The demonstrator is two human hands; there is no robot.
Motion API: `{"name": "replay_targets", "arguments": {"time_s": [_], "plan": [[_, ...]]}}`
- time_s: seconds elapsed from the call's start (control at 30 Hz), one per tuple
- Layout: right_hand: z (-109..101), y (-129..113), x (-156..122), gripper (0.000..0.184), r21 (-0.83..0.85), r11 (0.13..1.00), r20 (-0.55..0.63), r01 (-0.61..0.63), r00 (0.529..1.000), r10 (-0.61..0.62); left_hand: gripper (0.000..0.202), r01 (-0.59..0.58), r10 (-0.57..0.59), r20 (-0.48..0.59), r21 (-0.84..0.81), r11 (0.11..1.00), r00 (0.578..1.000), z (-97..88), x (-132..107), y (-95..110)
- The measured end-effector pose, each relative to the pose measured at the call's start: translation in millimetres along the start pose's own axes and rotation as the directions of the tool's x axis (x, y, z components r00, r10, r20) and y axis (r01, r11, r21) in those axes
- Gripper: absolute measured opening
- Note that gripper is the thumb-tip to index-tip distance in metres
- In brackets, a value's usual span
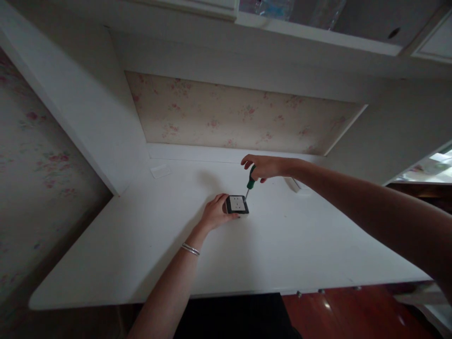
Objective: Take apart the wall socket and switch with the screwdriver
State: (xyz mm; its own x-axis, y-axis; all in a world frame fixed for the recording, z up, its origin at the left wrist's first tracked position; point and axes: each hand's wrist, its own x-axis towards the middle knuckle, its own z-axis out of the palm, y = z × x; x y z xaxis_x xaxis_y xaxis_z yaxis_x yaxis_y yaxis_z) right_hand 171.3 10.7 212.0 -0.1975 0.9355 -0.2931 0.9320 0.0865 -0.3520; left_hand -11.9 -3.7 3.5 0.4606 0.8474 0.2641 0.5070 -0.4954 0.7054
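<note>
A wall socket [237, 203] with a white face and a dark frame sits on a pale box on the white desk. My left hand [216, 213] is closed around its left side, with the thumb along the near edge. In my right hand [263, 167] is a screwdriver [251, 179] with a green handle, gripped from above. The screwdriver leans, and its metal shaft runs down to the right edge of the dark frame. Whether the tip sits in a screw is too small to tell.
A thin white plate [160, 171] lies at the back left of the desk [116, 254]. Behind my right wrist, a white box-like piece [297, 185] is partly hidden. Side panels and an overhead shelf [318, 35] with clear plastic items enclose the desk.
</note>
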Motion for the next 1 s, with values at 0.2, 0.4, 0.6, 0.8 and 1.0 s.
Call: {"name": "replay_targets", "arguments": {"time_s": [0.2,0.4,0.6,0.8,1.0], "plan": [[-1.6,-3.2,-5.6,0.036,-0.256,0.962,-0.044,-0.092,0.996,0.083,0.073,-0.016,0.016,-0.023,-0.005,1.000,1.000,0.8,-0.5,-1.3],[-6.8,-0.2,-11.1,0.050,-0.136,0.991,0.135,-0.013,0.990,0.031,0.074,-0.017,0.016,-0.019,-0.010,1.000,1.000,1.7,-0.4,-2.2],[-10.8,2.5,-10.1,0.032,-0.320,0.947,0.068,-0.007,0.997,0.031,0.077,0.002,-0.002,-0.026,-0.015,1.000,1.000,2.3,-0.8,-2.9],[-9.5,4.5,-8.6,0.046,-0.249,0.969,0.098,0.001,0.995,0.024,0.072,-0.010,0.010,-0.017,-0.002,1.000,1.000,1.8,0.1,-2.5],[-9.4,4.4,-8.3,0.034,-0.328,0.934,0.040,0.145,0.989,-0.139,0.073,0.003,-0.003,-0.021,0.000,1.000,1.000,1.1,-0.1,-0.6]]}}
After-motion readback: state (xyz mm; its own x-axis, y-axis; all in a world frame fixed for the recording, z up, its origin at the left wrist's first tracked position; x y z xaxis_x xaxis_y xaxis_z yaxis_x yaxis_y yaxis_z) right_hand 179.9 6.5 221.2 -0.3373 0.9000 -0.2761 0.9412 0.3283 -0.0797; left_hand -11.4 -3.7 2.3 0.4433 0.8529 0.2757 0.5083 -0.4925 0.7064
